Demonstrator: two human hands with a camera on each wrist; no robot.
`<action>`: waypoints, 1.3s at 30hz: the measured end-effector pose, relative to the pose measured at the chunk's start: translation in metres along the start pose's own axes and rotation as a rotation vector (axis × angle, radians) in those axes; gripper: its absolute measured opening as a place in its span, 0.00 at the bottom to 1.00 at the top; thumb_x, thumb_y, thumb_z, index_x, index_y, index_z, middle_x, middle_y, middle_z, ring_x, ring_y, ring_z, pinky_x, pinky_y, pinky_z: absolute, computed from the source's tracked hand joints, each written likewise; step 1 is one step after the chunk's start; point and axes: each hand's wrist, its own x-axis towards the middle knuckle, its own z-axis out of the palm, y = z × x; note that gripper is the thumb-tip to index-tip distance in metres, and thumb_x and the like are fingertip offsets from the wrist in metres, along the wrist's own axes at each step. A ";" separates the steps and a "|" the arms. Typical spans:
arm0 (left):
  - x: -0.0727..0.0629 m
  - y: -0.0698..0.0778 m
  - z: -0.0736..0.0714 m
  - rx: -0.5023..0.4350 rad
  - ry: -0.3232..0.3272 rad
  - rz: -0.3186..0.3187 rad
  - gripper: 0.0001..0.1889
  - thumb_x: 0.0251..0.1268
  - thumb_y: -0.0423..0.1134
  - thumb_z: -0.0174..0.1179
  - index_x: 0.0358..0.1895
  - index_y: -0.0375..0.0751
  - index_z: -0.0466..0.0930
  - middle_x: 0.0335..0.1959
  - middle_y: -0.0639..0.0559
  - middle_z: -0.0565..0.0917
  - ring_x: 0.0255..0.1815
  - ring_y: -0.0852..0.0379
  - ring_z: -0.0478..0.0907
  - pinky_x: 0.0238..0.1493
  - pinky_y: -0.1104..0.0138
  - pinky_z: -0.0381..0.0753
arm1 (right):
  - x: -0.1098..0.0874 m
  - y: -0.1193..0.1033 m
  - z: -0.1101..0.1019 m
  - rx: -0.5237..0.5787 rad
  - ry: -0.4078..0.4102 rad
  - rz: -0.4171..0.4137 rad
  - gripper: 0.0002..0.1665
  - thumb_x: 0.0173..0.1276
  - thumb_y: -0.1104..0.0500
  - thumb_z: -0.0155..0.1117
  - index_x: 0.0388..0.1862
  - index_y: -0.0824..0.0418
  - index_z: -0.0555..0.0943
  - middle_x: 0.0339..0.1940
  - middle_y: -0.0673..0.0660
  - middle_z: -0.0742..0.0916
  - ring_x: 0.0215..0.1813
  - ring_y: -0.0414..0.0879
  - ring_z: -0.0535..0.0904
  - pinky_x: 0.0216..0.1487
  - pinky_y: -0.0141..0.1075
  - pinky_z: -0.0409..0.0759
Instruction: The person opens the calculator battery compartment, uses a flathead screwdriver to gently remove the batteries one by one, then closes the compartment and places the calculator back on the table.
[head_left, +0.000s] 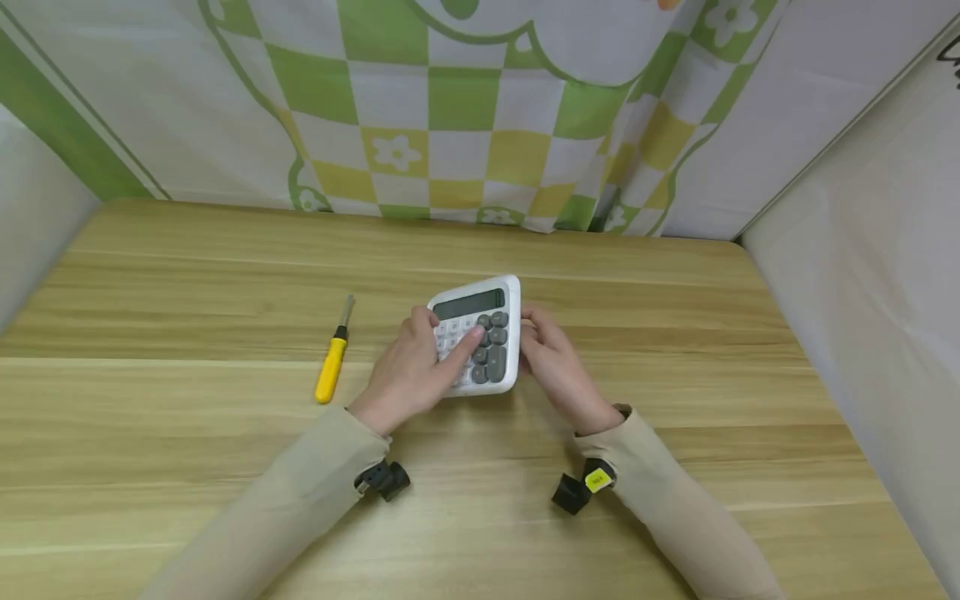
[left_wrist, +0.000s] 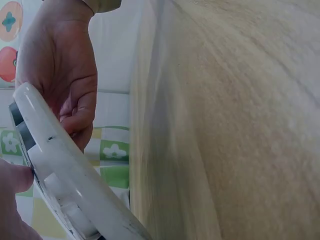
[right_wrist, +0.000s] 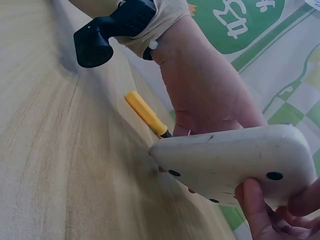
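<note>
A white calculator (head_left: pixel 472 336) with grey and white keys is held tilted above the table, its screen at the top. My left hand (head_left: pixel 416 362) grips its left side, the thumb (left_wrist: pixel 20 179) lying over the keys. At the right edge, my right hand (head_left: pixel 558 362) reaches behind it with bent fingers. The right wrist view shows the calculator's back (right_wrist: pixel 235 160) with dark round spots; a right fingertip (right_wrist: pixel 252 197) touches it. Whether the right hand pinches anything there is hidden. A yellow-handled screwdriver (head_left: pixel 332 362) lies left of the left hand.
The wooden table (head_left: pixel 187 300) spans the view. A green, white and yellow checked curtain (head_left: pixel 465 100) hangs along its far edge, and pale cloth walls (head_left: pixel 847 208) stand at the sides. Small black cameras (head_left: pixel 386 479) are strapped at both sleeves.
</note>
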 end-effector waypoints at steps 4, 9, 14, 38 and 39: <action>-0.001 0.001 0.000 -0.011 0.000 0.016 0.38 0.66 0.71 0.40 0.58 0.37 0.57 0.41 0.43 0.71 0.32 0.49 0.71 0.26 0.65 0.69 | 0.000 0.001 0.001 0.033 -0.036 -0.002 0.24 0.78 0.61 0.37 0.69 0.68 0.62 0.61 0.69 0.77 0.50 0.42 0.79 0.51 0.35 0.79; -0.001 0.003 0.001 -0.029 -0.007 0.031 0.35 0.68 0.69 0.39 0.58 0.38 0.58 0.42 0.42 0.72 0.33 0.48 0.72 0.28 0.65 0.69 | 0.002 0.003 0.004 0.090 -0.078 0.038 0.27 0.79 0.57 0.34 0.71 0.70 0.61 0.65 0.69 0.74 0.56 0.45 0.77 0.59 0.38 0.76; -0.002 0.003 0.003 -0.042 -0.010 0.054 0.32 0.71 0.65 0.38 0.57 0.36 0.59 0.42 0.40 0.72 0.33 0.47 0.72 0.28 0.64 0.69 | 0.003 0.003 0.007 0.157 -0.112 0.065 0.28 0.79 0.58 0.28 0.71 0.72 0.58 0.68 0.71 0.70 0.61 0.46 0.73 0.66 0.42 0.69; -0.001 0.006 0.006 -0.217 -0.049 0.111 0.33 0.75 0.62 0.23 0.58 0.34 0.61 0.36 0.40 0.76 0.34 0.48 0.75 0.32 0.62 0.74 | 0.004 0.009 0.018 0.332 -0.365 0.065 0.35 0.78 0.42 0.23 0.79 0.51 0.39 0.79 0.60 0.54 0.77 0.58 0.51 0.73 0.55 0.53; -0.001 0.006 0.006 -0.217 -0.056 0.110 0.33 0.75 0.61 0.23 0.59 0.35 0.62 0.35 0.41 0.76 0.33 0.48 0.75 0.31 0.62 0.74 | 0.004 0.009 0.018 0.329 -0.367 0.067 0.35 0.78 0.42 0.23 0.79 0.51 0.39 0.78 0.61 0.54 0.77 0.59 0.52 0.72 0.56 0.54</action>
